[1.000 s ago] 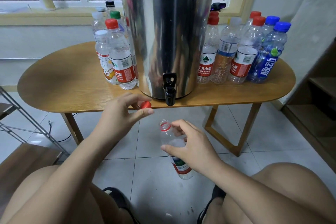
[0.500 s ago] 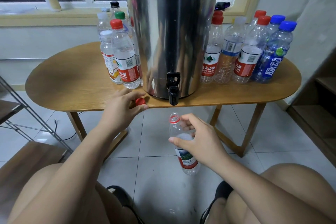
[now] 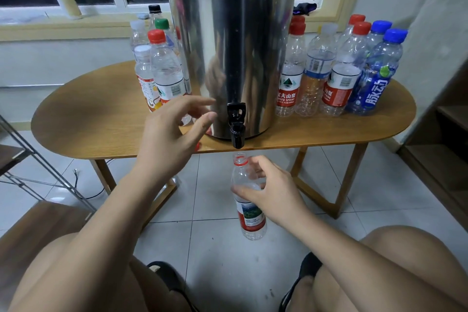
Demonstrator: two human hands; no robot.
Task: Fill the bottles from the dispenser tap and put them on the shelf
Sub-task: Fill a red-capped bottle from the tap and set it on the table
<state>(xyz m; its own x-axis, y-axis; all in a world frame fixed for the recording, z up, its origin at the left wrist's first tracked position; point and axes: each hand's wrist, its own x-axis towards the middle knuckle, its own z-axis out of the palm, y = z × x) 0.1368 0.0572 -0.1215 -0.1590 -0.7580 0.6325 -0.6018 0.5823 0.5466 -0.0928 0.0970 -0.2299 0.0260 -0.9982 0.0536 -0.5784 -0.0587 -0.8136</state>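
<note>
2 hands of yours are out in front of the steel dispenser [image 3: 233, 45]. Your right hand [image 3: 272, 194] grips an uncapped bottle [image 3: 250, 220] round its upper body, its fingers [image 3: 260, 163] and thumb curled against the clear plastic. You hold the bottle upright in the air above the tiled floor [image 3: 215, 256]. It sits lower than the front edge of the surface [image 3: 88, 119], with its open neck just under the black tap [image 3: 236, 124] and apart from the spout. It carries a red and white label; whether any water is inside I cannot tell.

Your left hand [image 3: 172, 134] hovers over the front of the surface, just left of the tap. The fingers there are loosely spread and hold nothing, and the thumb tip is near the tap but clear of it. A sliver of red cap [image 3: 197, 145] shows under that hand at the surface's edge.

The dispenser stands mid-surface with the tap overhanging the front edge. A left cluster of bottles [image 3: 166, 71] has red, green, white and black caps. A right row of bottles [image 3: 339, 71] has red, white and blue caps. A wooden shelf [image 3: 450, 113] stands at your far right.
</note>
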